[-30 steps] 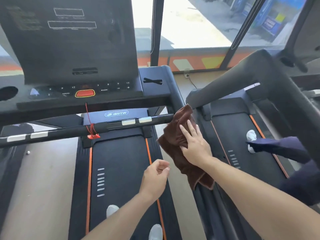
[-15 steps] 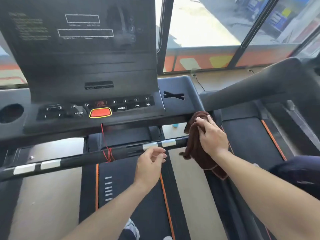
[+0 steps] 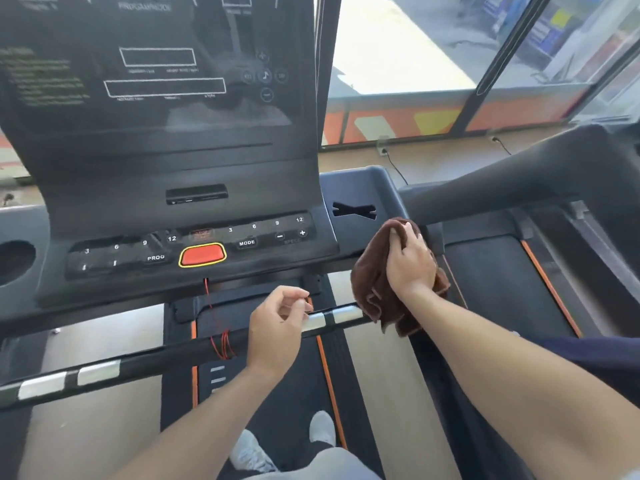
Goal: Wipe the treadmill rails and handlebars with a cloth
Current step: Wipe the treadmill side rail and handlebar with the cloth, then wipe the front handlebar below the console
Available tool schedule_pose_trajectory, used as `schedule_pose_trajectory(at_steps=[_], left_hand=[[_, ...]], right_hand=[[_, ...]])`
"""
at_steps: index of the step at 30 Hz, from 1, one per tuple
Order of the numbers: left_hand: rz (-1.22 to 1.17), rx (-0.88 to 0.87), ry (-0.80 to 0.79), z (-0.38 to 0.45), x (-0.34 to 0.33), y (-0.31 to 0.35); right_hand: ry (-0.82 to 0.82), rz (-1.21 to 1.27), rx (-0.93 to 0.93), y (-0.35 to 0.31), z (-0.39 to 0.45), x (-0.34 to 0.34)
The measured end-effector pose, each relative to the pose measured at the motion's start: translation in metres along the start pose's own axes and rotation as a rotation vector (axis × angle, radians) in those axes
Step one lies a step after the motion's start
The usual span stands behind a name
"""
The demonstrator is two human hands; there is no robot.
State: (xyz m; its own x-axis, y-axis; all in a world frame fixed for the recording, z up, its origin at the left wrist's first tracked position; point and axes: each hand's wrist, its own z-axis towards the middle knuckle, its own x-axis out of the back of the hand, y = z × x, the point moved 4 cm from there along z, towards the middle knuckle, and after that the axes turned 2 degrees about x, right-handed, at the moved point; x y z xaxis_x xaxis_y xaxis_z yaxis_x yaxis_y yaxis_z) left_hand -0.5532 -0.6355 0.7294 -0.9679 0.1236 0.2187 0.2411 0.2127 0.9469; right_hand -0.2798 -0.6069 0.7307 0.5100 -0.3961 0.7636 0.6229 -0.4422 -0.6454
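Higher than a moment ago, the right hand [image 3: 410, 263] now presses the bunched brown terry cloth [image 3: 372, 282] against the right end of the black treadmill console [image 3: 360, 188], fingers clenched around its top fold. Its lower folds drape over the black horizontal handlebar [image 3: 166, 358]. Left hand [image 3: 277, 327] hovers loosely curled, empty, just over that bar.

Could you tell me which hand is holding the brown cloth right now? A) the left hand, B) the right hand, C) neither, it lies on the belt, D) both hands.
B: the right hand grips the brown cloth beside the console, while the left hand hovers empty over the crossbar.
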Motion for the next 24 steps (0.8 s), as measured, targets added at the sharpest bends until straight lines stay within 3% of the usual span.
schedule_pose_trajectory(at_steps=[6,11,14,17,20,24], left_hand=[[0.053,0.028,0.102,-0.001,0.006,0.0],[0.082,0.039,0.177,-0.01,0.002,0.002],[0.079,0.049,0.178,-0.011,-0.004,0.003],[0.065,0.032,0.207,-0.005,-0.013,0.009],[0.077,0.012,0.196,0.003,-0.023,0.018],[0.051,0.008,0.181,-0.001,-0.035,0.021]], right_hand=[[-0.402,0.121,0.321,-0.063,-0.001,-0.056],[-0.368,0.081,0.52,-0.065,0.001,-0.065],[-0.505,0.002,0.643,-0.052,0.005,-0.068],[-0.566,-0.243,0.821,-0.031,0.015,-0.058],[-0.588,-0.289,0.688,-0.021,0.025,-0.044],[-0.521,-0.121,0.488,-0.023,0.023,-0.023]])
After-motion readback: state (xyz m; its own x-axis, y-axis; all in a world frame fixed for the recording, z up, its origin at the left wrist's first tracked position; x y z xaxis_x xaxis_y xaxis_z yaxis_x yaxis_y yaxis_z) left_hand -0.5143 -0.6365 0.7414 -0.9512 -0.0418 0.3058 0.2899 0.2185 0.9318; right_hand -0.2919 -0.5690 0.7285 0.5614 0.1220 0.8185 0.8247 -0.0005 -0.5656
